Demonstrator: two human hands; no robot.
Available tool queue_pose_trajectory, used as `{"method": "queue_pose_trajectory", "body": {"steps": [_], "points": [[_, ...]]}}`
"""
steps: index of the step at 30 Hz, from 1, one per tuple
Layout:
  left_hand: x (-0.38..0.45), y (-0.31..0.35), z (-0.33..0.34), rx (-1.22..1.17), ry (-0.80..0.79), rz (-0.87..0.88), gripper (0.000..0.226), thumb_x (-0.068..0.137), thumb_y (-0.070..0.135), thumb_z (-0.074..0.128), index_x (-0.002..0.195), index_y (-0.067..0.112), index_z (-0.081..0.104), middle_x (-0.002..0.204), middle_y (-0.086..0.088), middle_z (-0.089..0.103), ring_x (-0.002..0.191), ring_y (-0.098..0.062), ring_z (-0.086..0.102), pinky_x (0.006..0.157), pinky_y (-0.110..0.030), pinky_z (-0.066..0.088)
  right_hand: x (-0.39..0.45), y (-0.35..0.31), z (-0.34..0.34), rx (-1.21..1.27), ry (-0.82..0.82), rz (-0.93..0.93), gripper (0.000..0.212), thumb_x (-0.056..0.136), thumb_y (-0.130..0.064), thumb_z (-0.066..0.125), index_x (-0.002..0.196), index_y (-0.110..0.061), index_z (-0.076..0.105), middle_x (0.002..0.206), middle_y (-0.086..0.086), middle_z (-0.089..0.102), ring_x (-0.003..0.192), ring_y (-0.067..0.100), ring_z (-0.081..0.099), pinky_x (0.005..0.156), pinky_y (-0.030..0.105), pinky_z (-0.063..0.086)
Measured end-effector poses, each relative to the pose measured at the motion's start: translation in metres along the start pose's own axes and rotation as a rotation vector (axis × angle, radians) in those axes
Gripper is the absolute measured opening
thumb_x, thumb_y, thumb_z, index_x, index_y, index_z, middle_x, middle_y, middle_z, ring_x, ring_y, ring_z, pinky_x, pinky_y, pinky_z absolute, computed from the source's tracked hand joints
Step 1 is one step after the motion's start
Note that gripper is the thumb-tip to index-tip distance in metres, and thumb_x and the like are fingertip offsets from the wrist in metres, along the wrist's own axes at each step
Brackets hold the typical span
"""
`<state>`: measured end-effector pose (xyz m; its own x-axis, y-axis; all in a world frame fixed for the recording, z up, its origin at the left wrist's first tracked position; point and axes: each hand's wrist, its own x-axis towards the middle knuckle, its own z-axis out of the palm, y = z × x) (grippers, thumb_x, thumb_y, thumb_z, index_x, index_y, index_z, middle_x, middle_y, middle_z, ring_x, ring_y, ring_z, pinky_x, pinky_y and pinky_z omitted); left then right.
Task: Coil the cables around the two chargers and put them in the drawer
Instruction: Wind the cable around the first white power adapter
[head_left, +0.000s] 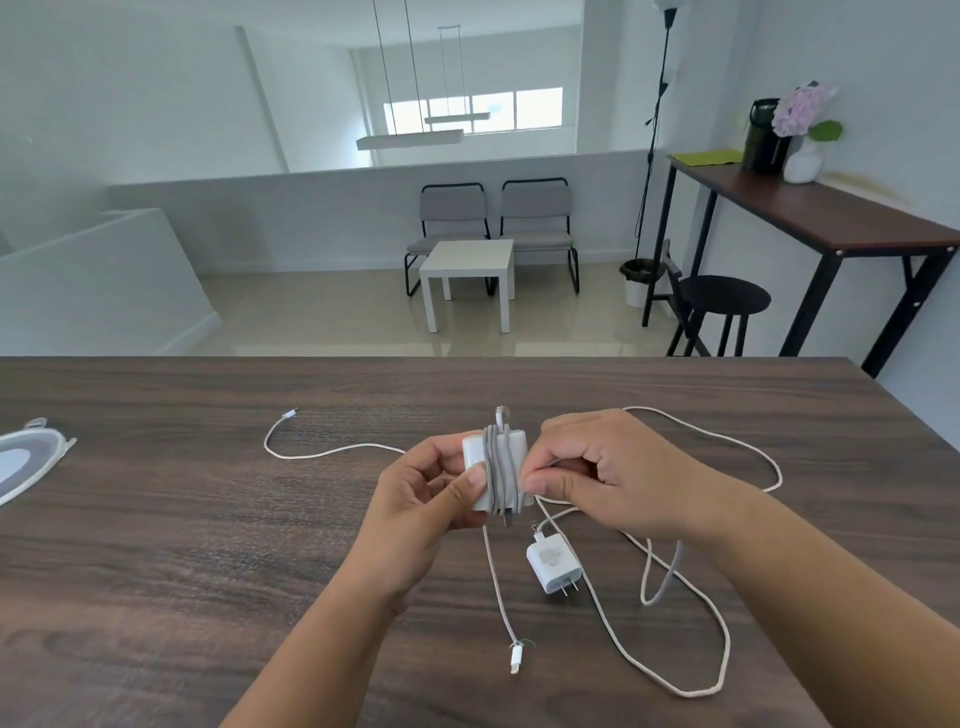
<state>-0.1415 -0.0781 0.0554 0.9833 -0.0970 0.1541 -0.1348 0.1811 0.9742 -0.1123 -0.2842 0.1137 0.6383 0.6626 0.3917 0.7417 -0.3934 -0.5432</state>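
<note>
Holding the first charger (496, 470) up just above the wooden table (208, 519), the left hand (431, 499) is gripping the white block from its nine o'clock side, thumb pressing on the front face beside the wraps, so the body is staying steady while cable goes round it. The right hand (608, 473) is meeting it from three o'clock, fingers curled and thumb and forefinger pinching the grey cable (500, 467) against the charger's edge, probably to keep tension so the turns are not slipping loose. Several grey turns are already lying side by side around the block's middle, and a short connector is poking out at its twelve o'clock end. Judging by this, the first coil is nearly done, though which loose run belongs to it is hard to tell. The second charger (553, 564) is lying flat on the table at about five o'clock from the hands, prongs pointing toward the viewer, its white cable (670, 670) sprawling in wide loops out to three and four o'clock, not yet wound. Another white strand is trailing off toward ten o'clock, and one plug end (515, 657) is resting at six o'clock. No drawer is showing in this view, so stowing is waiting on both coils.
</note>
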Motion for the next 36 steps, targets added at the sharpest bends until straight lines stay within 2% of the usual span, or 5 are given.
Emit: {"method": "queue_pose_trajectory", "body": {"steps": [9, 20, 25, 27, 36], "points": [[-0.002, 0.007, 0.003, 0.021, -0.098, -0.014, 0.032, 0.07, 0.03, 0.074, 0.099, 0.016, 0.072, 0.082, 0.0, 0.066, 0.069, -0.011, 0.062, 0.055, -0.022, 0.049, 0.007, -0.002, -0.011, 0.041, 0.059, -0.022, 0.023, 0.07, -0.03, 0.083, 0.069, -0.019, 0.062, 0.062, -0.008, 0.056, 0.056, 0.007, 0.047, 0.056, 0.013, 0.035], [-0.007, 0.015, 0.002, 0.194, -0.243, -0.014, 0.038, 0.078, 0.026, 0.075, 0.113, 0.013, 0.07, 0.093, -0.017, 0.07, 0.081, -0.024, 0.059, 0.074, -0.031, 0.052, 0.009, -0.016, -0.037, -0.165, -0.218, -0.017, 0.01, 0.08, -0.032, 0.073, 0.08, -0.023, 0.07, 0.077, -0.015, 0.065, 0.076, 0.005, 0.061, 0.068, 0.015, 0.046], [-0.008, 0.027, 0.002, 0.282, -0.335, -0.019, 0.036, 0.081, 0.027, 0.072, 0.116, 0.017, 0.07, 0.084, -0.002, 0.065, 0.076, -0.015, 0.055, 0.073, -0.029, 0.047, 0.013, -0.027, -0.048, -0.192, -0.368, -0.059, 0.004, 0.085, -0.027, 0.069, 0.085, -0.023, 0.071, 0.079, -0.017, 0.058, 0.078, -0.003, 0.056, 0.071, 0.008, 0.04], [-0.007, 0.03, 0.002, 0.352, -0.347, 0.014, 0.036, 0.084, 0.032, 0.068, 0.119, 0.024, 0.068, 0.093, -0.016, 0.061, 0.083, -0.026, 0.057, 0.079, -0.039, 0.049, 0.015, -0.028, -0.05, -0.182, -0.393, -0.063, 0.003, 0.085, -0.025, 0.069, 0.085, -0.023, 0.071, 0.078, -0.018, 0.056, 0.076, -0.006, 0.054, 0.07, 0.007, 0.038], [-0.015, 0.029, 0.008, 0.328, -0.325, 0.004, 0.032, 0.093, 0.029, 0.056, 0.124, 0.034, 0.063, 0.107, -0.02, 0.048, 0.088, -0.009, 0.061, 0.071, -0.024, 0.05, 0.018, -0.017, -0.037, -0.16, -0.221, -0.091, 0.008, 0.076, -0.029, 0.077, 0.077, -0.024, 0.071, 0.073, -0.018, 0.058, 0.072, 0.0, 0.057, 0.065, 0.01, 0.043]]}}
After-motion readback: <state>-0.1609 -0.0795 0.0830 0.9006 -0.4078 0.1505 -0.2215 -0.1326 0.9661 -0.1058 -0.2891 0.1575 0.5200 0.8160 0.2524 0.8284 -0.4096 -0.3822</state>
